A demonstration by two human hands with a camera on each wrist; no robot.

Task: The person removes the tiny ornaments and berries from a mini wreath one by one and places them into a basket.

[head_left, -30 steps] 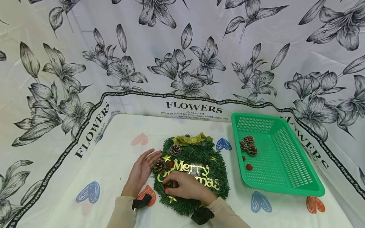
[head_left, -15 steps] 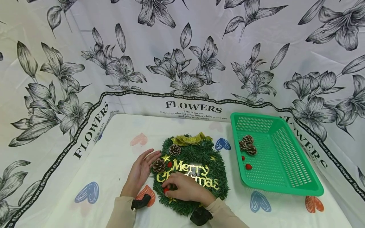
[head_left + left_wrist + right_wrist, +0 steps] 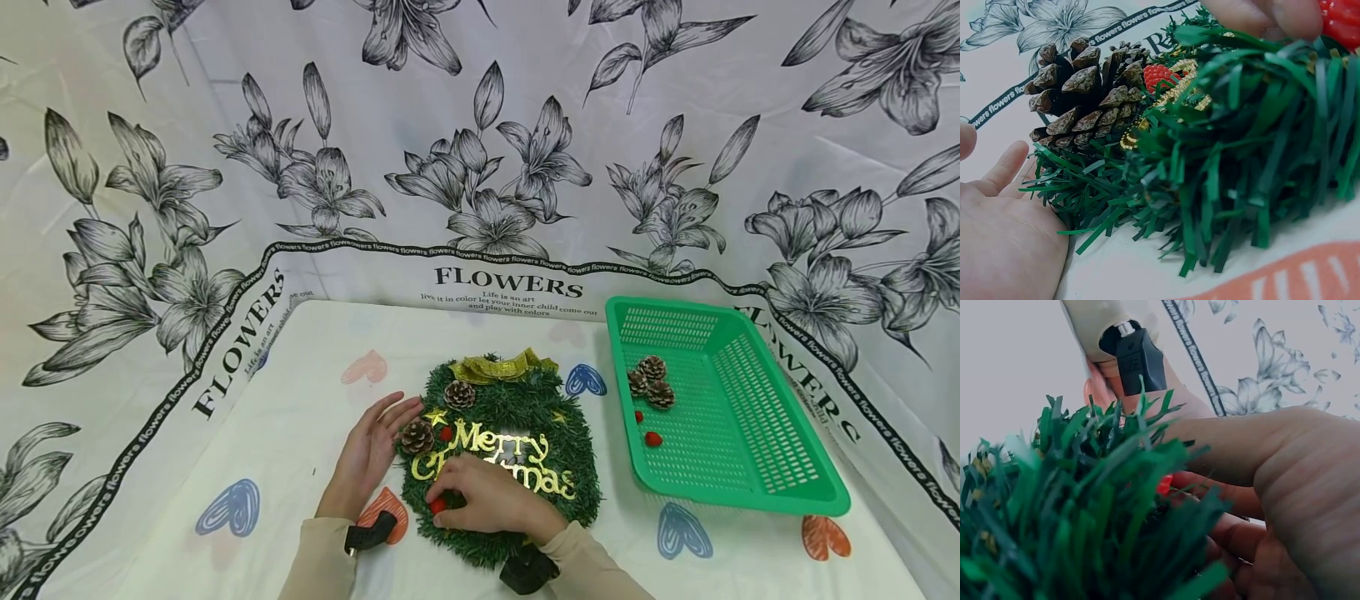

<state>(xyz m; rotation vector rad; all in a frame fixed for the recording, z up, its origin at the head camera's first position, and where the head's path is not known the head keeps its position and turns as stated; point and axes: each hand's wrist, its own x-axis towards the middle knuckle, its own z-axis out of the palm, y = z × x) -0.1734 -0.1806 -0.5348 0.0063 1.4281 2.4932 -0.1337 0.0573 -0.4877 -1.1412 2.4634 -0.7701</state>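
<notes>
A green tinsel wreath [image 3: 517, 400] lies flat, bearing gold "Merry Christmas" lettering [image 3: 551, 479], a gold ribbon [image 3: 506, 367] and gold stars. Over its lower left my right hand [image 3: 487, 496] pinches a red berry [image 3: 437, 505]; tinsel hides most of that grip in the right wrist view. My left hand [image 3: 367, 446] has its fingers extended along the wreath's left edge, beside a pine cone [image 3: 1085, 94]. Another red berry [image 3: 1159, 76] sits just behind that cone. Higher up the wreath is a second pine cone [image 3: 460, 394].
To the right stands a green plastic basket [image 3: 750, 500]. Pine cones [image 3: 660, 395] and red berries [image 3: 653, 439] lie along its left side. A white cloth with printed hearts [image 3: 585, 380] covers the table, and a flower-printed curtain [image 3: 495, 183] hangs behind.
My right hand's fingers have shifted slightly at the berry on the wreath's lower left, now covering the lower star. The left hand keeps its place; the view has moved a little.
</notes>
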